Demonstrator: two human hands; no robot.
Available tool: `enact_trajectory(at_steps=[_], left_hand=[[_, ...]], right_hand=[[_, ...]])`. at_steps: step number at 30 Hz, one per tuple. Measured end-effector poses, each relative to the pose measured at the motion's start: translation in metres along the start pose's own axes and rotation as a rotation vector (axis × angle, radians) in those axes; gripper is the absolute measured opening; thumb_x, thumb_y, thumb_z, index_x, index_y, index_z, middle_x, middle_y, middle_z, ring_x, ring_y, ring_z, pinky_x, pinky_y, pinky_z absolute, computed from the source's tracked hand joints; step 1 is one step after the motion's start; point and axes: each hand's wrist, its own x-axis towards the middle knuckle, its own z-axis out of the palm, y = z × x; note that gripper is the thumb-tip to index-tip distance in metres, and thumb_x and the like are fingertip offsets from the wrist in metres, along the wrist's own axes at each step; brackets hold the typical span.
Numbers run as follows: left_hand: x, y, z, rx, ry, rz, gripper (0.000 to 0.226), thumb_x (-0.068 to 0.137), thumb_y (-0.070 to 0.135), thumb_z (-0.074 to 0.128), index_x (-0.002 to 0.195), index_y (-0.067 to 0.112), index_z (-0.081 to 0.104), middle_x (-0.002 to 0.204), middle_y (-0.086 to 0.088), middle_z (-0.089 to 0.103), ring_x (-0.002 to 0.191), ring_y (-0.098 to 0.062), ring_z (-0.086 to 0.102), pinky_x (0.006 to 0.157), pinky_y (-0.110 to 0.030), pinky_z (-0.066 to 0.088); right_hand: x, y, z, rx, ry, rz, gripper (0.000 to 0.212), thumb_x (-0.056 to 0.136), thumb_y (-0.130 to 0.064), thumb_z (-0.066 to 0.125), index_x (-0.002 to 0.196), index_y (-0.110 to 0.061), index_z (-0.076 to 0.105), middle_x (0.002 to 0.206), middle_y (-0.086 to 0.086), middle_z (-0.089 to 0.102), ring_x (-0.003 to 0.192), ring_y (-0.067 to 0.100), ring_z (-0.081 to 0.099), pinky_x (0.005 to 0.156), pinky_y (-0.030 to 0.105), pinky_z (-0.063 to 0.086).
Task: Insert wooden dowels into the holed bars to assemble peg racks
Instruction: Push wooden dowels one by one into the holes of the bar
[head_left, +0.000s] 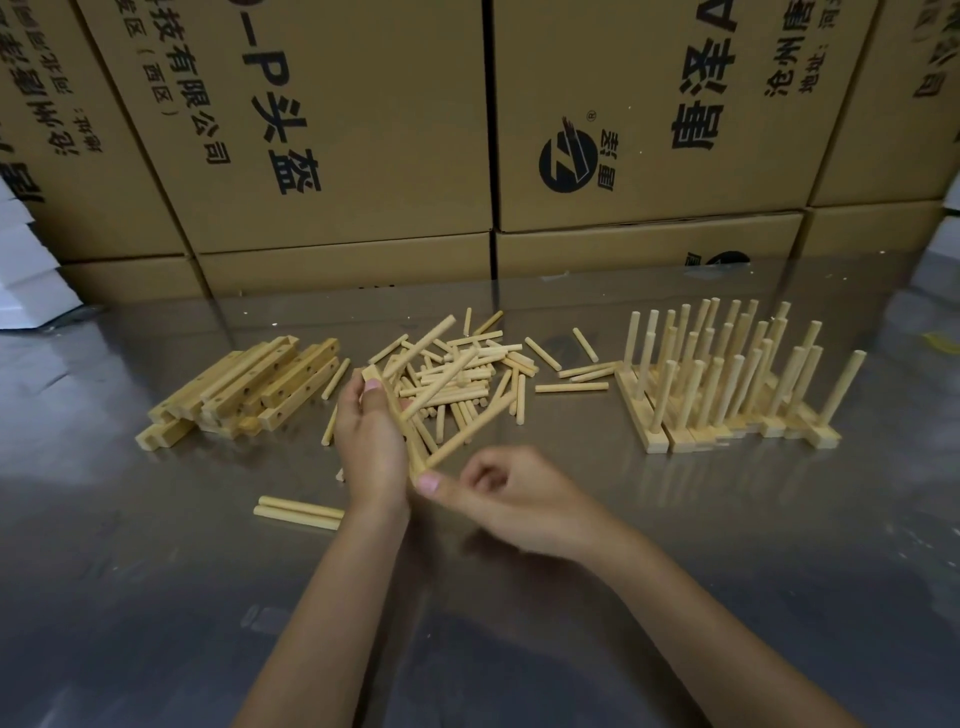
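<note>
My left hand grips a holed wooden bar held on edge above the table, with dowels sticking out of it up and to the right. My right hand is at the bar's near end, thumb pressed against it and fingers curled by the base of the lowest dowel. A loose pile of dowels lies just behind my hands. Stacked holed bars lie to the left. Finished peg racks stand upright on the right.
Two loose dowels lie on the shiny metal table left of my left wrist. More stray dowels lie between the pile and the racks. Large cardboard boxes wall off the back of the table.
</note>
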Motion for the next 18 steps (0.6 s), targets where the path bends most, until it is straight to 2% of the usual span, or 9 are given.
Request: enact_trajectory(at_steps=[2,4,7,8,10,13,15,18], left_hand=[[-0.001,-0.004,0.002,0.030,-0.037,-0.025,0.027,0.106,0.029,0.043,0.129,0.025,0.055,0.107,0.005,0.066,0.087,-0.007,0.063,0.065,-0.019,0.048],[-0.002,-0.005,0.004,-0.004,-0.093,-0.085,0.027,0.106,0.030,0.042,0.127,0.021,0.057,0.101,-0.002,0.069,0.077,-0.013,0.065,0.061,-0.027,0.055],[-0.001,-0.007,0.005,-0.029,-0.212,-0.124,0.030,0.107,0.030,0.042,0.133,0.023,0.054,0.094,-0.008,0.074,0.080,-0.021,0.068,0.084,-0.049,0.059],[0.000,-0.008,0.006,-0.006,-0.263,-0.132,0.031,0.107,0.030,0.042,0.136,0.026,0.052,0.096,-0.008,0.076,0.081,-0.021,0.070,0.087,-0.050,0.058],[-0.002,-0.010,0.007,0.007,-0.385,-0.184,0.038,0.106,0.028,0.043,0.144,0.031,0.045,0.102,-0.009,0.077,0.084,-0.019,0.074,0.083,-0.045,0.059],[-0.007,-0.010,0.008,-0.016,-0.547,-0.285,0.047,0.106,0.019,0.044,0.152,0.026,0.036,0.112,-0.010,0.075,0.098,-0.024,0.073,0.075,-0.040,0.059],[-0.012,-0.010,0.009,0.000,-0.619,-0.315,0.050,0.105,0.013,0.045,0.153,0.022,0.035,0.115,-0.011,0.074,0.100,-0.027,0.073,0.071,-0.038,0.060],[-0.018,-0.009,0.010,0.089,-0.640,-0.309,0.054,0.101,0.013,0.052,0.152,0.020,0.037,0.122,-0.008,0.071,0.100,-0.030,0.072,0.071,-0.042,0.061]], right_hand=[[0.000,0.003,0.011,0.035,-0.079,-0.091,0.061,0.074,-0.072,0.062,0.078,-0.011,0.064,0.062,-0.006,0.055,0.058,0.007,0.050,0.060,0.030,0.039],[0.001,0.003,0.011,0.064,-0.054,-0.140,0.050,0.083,-0.056,0.065,0.080,-0.006,0.064,0.064,-0.003,0.054,0.061,0.009,0.049,0.062,0.030,0.039],[0.003,0.003,0.002,-0.021,0.092,-0.097,0.040,0.080,-0.044,0.068,0.068,-0.007,0.061,0.052,-0.010,0.047,0.051,0.005,0.043,0.054,0.029,0.036],[0.003,0.003,-0.001,-0.093,0.158,-0.080,0.041,0.076,-0.046,0.066,0.062,-0.008,0.059,0.047,-0.010,0.046,0.046,0.004,0.041,0.051,0.028,0.034],[0.003,0.004,-0.004,-0.193,0.251,-0.070,0.046,0.075,-0.051,0.063,0.053,-0.012,0.055,0.041,-0.009,0.044,0.041,0.005,0.040,0.045,0.022,0.030],[0.004,0.005,-0.013,-0.237,0.352,-0.042,0.051,0.081,-0.051,0.063,0.049,-0.013,0.051,0.040,-0.010,0.045,0.041,0.006,0.043,0.041,0.019,0.028],[0.004,0.005,-0.022,-0.373,0.433,-0.005,0.048,0.081,-0.052,0.060,0.051,-0.014,0.054,0.044,-0.009,0.050,0.047,0.008,0.049,0.045,0.027,0.035],[-0.001,0.004,-0.039,-0.677,0.545,0.063,0.041,0.085,-0.048,0.054,0.063,-0.015,0.059,0.056,-0.004,0.050,0.062,0.024,0.053,0.056,0.031,0.036]])
